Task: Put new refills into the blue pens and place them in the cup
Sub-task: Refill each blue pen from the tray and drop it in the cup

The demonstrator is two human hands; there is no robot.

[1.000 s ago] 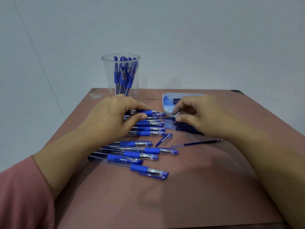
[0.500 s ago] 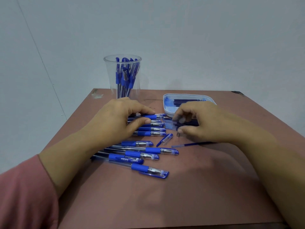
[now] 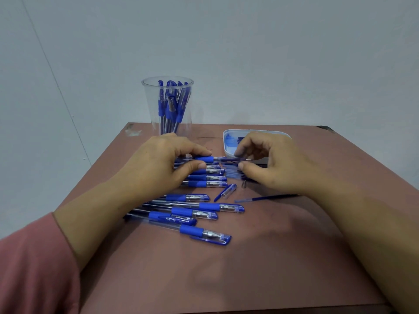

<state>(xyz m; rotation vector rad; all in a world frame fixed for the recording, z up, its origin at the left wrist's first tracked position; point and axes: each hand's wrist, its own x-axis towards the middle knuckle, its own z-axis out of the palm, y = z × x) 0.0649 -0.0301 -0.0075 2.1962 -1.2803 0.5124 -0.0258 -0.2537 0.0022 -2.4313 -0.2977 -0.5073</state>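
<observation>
**Pen** (image 3: 205, 158): uncapped and tipless, held just above the row of pens (image 3: 209, 206), between the cup (image 3: 151, 105) and the tray (image 3: 227, 152). Its long axis runs left to right, near level, with the open front end pointing right.

**Left grip** (image 3: 158, 164): clenched on the pen, forefinger on top and thumb beneath.

**Refill** (image 3: 246, 159): thin, in line with the pen. The right grip (image 3: 278, 164) pinches it between forefinger and thumb. Its end meets the pen's mouth; how far in it sits cannot be told.

**Loose parts:** a cap (image 3: 226, 191) lies slantwise on the surface (image 3: 249, 268). A small metal tip (image 3: 244, 184) lies beside it. A bare refill (image 3: 267, 197) lies nearby, probably spent.

**Progress:**
- Several pens stand in the upright cup at the far left, and these look finished.
- The row lies parallel on the surface, capped ends to the right, and looks not yet done.
- Judged under half complete.
- For this pen, seating the refill, fitting the tip and cap, and placing it in the cup remain.

**Tray:** holds more refills, behind the right grip.
</observation>
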